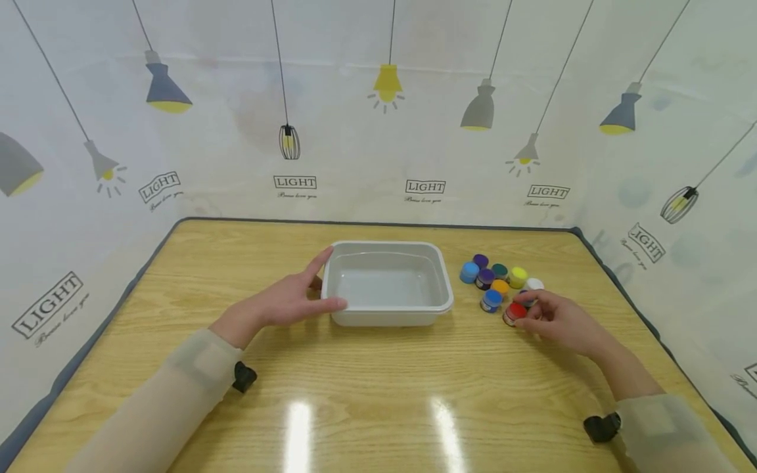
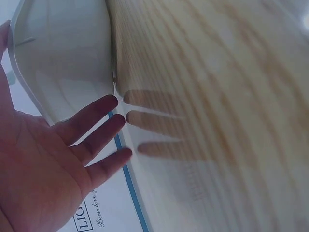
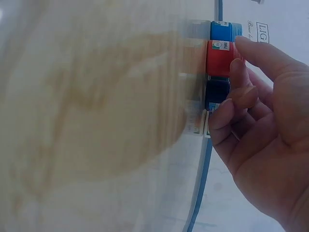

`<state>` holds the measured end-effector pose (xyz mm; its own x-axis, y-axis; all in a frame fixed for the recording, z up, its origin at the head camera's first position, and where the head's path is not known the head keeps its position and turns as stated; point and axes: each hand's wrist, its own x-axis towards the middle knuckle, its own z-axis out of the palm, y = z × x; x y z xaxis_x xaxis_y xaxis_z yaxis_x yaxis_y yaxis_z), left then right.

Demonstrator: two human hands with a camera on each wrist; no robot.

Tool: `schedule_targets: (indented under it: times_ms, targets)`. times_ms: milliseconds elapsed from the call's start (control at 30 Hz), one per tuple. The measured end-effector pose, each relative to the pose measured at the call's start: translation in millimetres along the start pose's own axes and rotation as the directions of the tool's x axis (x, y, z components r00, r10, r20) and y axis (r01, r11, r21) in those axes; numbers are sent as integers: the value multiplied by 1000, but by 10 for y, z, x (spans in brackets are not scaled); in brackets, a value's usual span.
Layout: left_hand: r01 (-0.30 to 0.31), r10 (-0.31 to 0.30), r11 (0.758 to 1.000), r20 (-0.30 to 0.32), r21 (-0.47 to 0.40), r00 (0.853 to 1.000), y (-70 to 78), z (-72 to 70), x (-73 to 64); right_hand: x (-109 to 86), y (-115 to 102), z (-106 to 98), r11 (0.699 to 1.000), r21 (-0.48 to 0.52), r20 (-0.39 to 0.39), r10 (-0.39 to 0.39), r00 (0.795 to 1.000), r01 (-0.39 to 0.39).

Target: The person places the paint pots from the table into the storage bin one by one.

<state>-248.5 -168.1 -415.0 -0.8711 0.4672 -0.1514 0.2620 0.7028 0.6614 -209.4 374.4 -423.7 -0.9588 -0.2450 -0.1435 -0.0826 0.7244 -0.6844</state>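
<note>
A white rectangular plastic tub [image 1: 387, 318] stands at the middle of the table, with no contents visible. My left hand [image 1: 290, 299] is at its left end, thumb at the near rim and index finger along the far left corner. In the left wrist view the other fingers [image 2: 99, 108] are spread and straight beside the tub wall. To the right, my right hand [image 1: 562, 323] pinches the lid of a small red paint jar [image 1: 513, 315] between thumb and index finger. The red jar [image 3: 218, 59] still stands on the table.
Several more small jars cluster behind the red one, among them a blue jar [image 1: 491, 301], an orange jar [image 1: 500, 288], a yellow jar [image 1: 518, 277] and a white jar [image 1: 534, 284]. A printed cloth wall [image 1: 355, 151] encloses the wooden table [image 1: 367, 381].
</note>
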Motion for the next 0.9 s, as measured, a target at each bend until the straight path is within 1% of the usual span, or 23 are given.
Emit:
schedule_targets:
  times_ms: [167,300,700,900]
  targets:
    - [-8,8,1000,-2,7,1000,23,-17,-3,12,-5,12,1000,-19,4,-3,1000,4]
    - [3,-3,1000,7,4,1000,22,-22,-2,25,-18,23,999,-34,10,-2,1000,3]
    - [17,-17,1000,27,-6,999,-1,-24,3,31,-62,51,996,-93,-25,-13,1000,11]
    - [17,-17,1000,31,-7,999,0,-21,6,5,-87,67,995,-103,-29,-16,999,13]
